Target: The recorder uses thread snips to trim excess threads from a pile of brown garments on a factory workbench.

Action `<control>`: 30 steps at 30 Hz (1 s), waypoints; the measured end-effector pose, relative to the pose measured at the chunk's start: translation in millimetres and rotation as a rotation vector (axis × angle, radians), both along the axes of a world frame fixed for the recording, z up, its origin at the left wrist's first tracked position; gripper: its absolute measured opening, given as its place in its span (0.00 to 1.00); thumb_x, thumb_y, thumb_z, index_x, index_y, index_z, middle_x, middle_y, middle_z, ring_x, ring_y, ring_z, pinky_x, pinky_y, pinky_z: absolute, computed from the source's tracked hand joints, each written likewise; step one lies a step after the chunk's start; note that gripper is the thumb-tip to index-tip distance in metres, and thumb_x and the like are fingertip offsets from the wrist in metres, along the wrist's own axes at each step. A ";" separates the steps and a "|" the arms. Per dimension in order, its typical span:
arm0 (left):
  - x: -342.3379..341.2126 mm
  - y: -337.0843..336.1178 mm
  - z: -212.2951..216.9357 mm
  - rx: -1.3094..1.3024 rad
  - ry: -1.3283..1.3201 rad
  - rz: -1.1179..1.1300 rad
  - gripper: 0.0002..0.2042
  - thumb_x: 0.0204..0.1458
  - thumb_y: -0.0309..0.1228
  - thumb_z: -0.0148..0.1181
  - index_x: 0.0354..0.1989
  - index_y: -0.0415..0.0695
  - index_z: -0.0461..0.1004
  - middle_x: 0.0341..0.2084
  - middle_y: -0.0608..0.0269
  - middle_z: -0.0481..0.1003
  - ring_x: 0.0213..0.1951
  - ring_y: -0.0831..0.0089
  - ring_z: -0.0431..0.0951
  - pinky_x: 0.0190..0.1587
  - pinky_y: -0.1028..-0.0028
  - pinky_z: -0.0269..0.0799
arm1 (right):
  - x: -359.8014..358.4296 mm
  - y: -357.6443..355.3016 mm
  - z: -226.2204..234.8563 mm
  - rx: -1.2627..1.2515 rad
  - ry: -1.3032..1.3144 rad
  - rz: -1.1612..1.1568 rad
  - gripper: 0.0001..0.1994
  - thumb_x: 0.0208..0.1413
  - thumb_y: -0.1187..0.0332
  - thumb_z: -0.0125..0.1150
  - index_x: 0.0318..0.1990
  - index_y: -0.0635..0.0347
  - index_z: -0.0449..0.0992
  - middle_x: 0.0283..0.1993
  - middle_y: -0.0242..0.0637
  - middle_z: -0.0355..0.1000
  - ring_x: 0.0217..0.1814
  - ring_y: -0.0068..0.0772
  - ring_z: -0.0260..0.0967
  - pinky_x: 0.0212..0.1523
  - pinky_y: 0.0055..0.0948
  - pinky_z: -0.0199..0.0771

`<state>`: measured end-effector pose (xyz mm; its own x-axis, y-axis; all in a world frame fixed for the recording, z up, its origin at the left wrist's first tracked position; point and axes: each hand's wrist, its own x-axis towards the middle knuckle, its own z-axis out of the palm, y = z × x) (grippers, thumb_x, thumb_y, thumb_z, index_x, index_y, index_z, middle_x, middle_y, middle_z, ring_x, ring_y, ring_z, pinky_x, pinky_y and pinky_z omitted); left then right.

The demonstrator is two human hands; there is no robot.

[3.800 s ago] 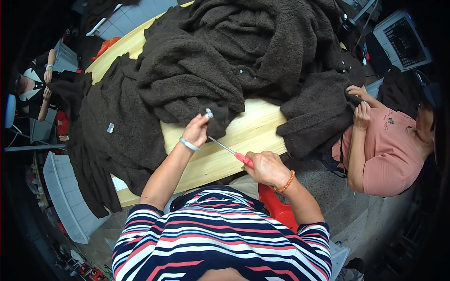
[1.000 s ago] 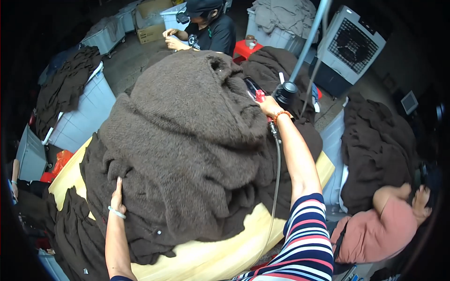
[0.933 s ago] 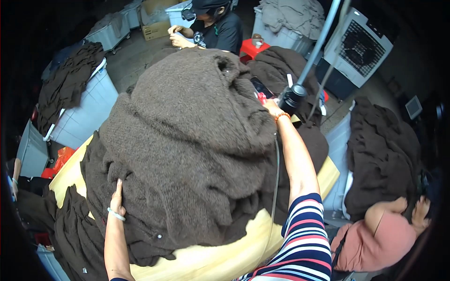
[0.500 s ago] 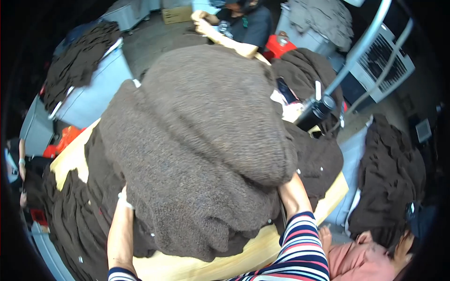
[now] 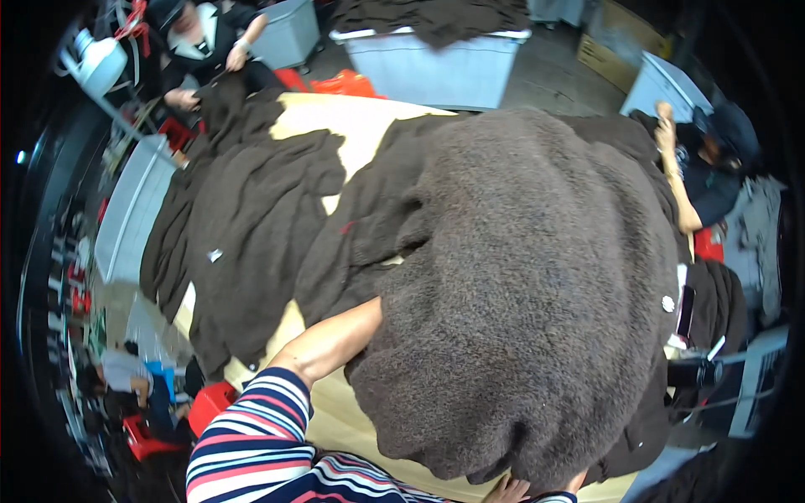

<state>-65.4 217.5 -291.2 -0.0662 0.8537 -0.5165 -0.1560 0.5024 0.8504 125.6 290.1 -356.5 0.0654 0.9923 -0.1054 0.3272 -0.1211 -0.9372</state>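
Observation:
A large dark brown fleece cloth (image 5: 537, 277) bulges up in a rounded heap in front of me, over the pale wooden table (image 5: 344, 411). My left forearm (image 5: 340, 335), in a striped sleeve, reaches under its left side; the hand is hidden by the cloth, so its fingers do not show. At the lower edge a bit of my right wrist (image 5: 577, 481) shows beside a striped cuff, and the cloth covers that hand too. Some bare fingers (image 5: 507, 490) lie against the cloth's bottom edge; I cannot tell whose they are.
More brown cloth (image 5: 260, 235) with a white tag (image 5: 215, 255) lies on the left. A co-worker (image 5: 210, 42) handles cloth at the far left, another (image 5: 713, 159) sits far right. A grey bin (image 5: 428, 71) stands behind. At right are a phone (image 5: 687, 312) and a red stool (image 5: 708, 243).
My view has swung to the left. The raised fleece cloth now bulges right of centre, and my left arm reaches across under it. The far-left co-worker has come into fuller view.

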 end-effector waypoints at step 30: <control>-279.1 154.2 201.9 1.121 0.277 -0.636 0.37 0.59 0.51 0.51 0.72 0.48 0.47 0.70 0.56 0.51 0.72 0.61 0.44 0.70 0.55 0.35 | -177.8 -98.3 -37.2 0.061 0.061 -0.590 0.22 0.58 0.51 0.54 0.38 0.67 0.78 0.39 0.56 0.77 0.42 0.53 0.76 0.45 0.42 0.73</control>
<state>-344.4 371.7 -89.2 0.5149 0.7280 0.4527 0.0895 -0.5709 0.8161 -52.2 191.8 -393.7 0.6035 0.7942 -0.0708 0.1657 -0.2118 -0.9632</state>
